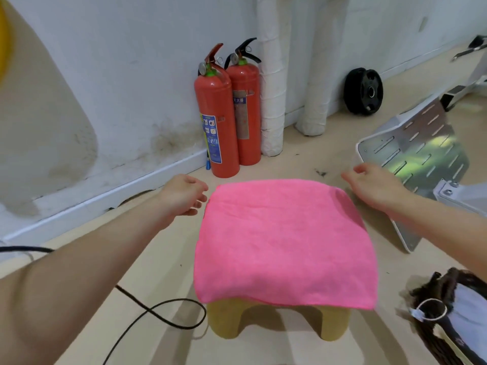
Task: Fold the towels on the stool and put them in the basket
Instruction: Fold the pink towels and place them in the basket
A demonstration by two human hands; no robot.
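A pink towel (pixel 282 243) lies spread flat over a low tan stool (pixel 226 320), hiding its seat and hanging over the edges. My left hand (pixel 181 194) hovers just off the towel's far left corner, fingers loosely curled, holding nothing. Beside the far right corner floats my right hand (pixel 374 184), fingers relaxed and apart from the cloth. A dark woven basket (pixel 448 312) with a pale lining shows at the lower right edge, partly cut off.
Two red fire extinguishers (pixel 226 111) stand against the white wall behind the stool, next to wrapped white pipes (pixel 272 96). A perforated metal plate (pixel 419 159) and a black weight plate (pixel 365 92) lie to the right. A black cable (pixel 158 312) loops across the floor at left.
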